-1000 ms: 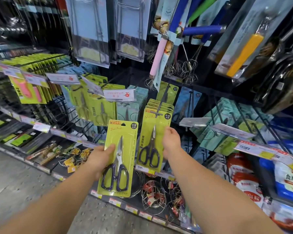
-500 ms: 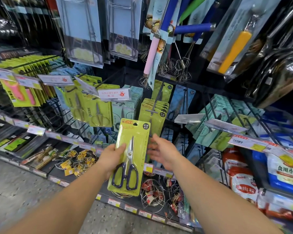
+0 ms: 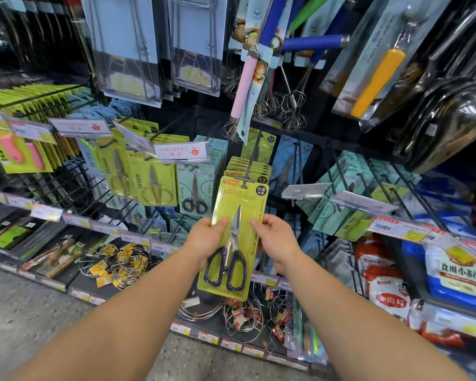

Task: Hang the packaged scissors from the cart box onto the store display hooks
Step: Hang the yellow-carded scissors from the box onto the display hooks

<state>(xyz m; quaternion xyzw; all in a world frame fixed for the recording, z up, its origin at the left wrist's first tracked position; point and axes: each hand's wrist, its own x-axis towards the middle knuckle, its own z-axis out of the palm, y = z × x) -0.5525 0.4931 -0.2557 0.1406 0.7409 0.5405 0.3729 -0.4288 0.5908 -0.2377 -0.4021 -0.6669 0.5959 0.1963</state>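
Fingers (image 3: 259, 224) of both hands pinch scissors pack (image 3: 232, 237) edges, top at hook (image 3: 249, 167).

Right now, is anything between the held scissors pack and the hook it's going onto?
Nothing visible. Both hands, left hand and right hand, hold the scissors pack with its top hole right at the tip of the hook. Matching packs hang farther back on that hook, leaving its front end free.

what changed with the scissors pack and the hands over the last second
The left hand carried the scissors pack rightward and up to the display hook. The right hand let go of the hung pack and took a grip on this one's right edge. The packs already on the hook stayed put.
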